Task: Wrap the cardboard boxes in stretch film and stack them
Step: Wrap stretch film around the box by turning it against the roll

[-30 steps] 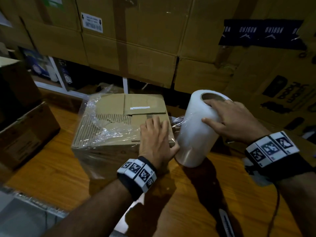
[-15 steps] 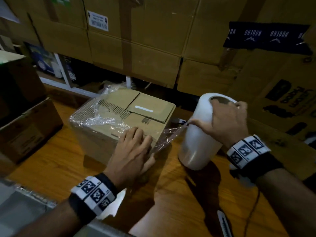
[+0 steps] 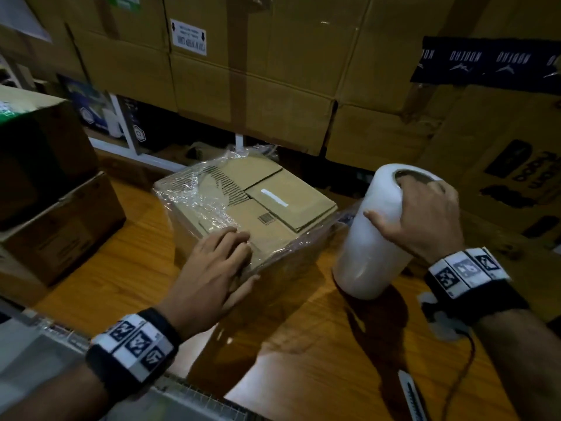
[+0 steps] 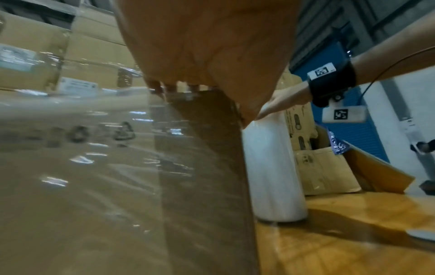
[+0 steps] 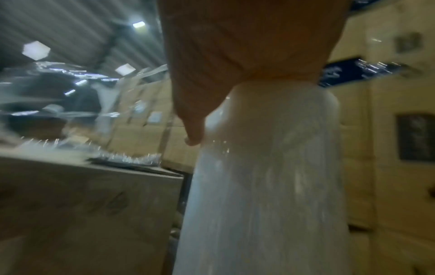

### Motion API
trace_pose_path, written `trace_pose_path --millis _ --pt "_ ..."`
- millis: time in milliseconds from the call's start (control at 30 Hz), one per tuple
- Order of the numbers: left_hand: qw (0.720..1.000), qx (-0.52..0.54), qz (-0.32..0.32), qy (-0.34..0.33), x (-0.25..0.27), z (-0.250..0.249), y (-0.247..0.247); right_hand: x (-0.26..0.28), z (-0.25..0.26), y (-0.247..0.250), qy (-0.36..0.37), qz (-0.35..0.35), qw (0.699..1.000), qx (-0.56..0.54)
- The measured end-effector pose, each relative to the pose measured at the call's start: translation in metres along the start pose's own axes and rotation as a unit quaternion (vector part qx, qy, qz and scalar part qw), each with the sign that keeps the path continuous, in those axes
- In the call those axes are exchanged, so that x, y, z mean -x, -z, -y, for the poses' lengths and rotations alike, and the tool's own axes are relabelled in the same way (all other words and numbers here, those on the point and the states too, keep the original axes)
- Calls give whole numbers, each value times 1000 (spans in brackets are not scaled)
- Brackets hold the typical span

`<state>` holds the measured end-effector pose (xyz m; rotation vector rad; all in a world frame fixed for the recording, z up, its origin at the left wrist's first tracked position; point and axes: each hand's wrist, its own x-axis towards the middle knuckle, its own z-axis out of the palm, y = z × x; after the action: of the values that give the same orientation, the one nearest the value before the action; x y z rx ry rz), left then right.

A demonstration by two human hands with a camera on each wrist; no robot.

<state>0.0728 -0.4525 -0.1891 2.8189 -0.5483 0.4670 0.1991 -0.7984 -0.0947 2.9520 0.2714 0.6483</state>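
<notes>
My left hand (image 3: 212, 268) lies flat with fingers straight on the near top corner of the cardboard box (image 3: 273, 205), which sits on the wooden table (image 3: 318, 360) partly covered in stretch film (image 3: 197, 192), its corner turned towards me. Just right of the box, my right hand (image 3: 425, 220) grips the top of the upright film roll (image 3: 367, 247), thumb on its side and fingers curled over the core's rim. A sheet of film runs from roll to box.

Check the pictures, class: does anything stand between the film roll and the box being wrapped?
Nothing visible does. Only a stretched film sheet spans the gap between the roll and the box; beneath lies bare wooden table.
</notes>
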Motion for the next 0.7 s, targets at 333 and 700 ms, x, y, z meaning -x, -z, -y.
trace_pose_path --millis 333,700 --pt "986 149 66 -44 7 46 29 7 4 -2 -2 -26 1000 -2" --pt "936 241 -169 191 -19 -9 5 8 9 1 -5 -31 999 -13"
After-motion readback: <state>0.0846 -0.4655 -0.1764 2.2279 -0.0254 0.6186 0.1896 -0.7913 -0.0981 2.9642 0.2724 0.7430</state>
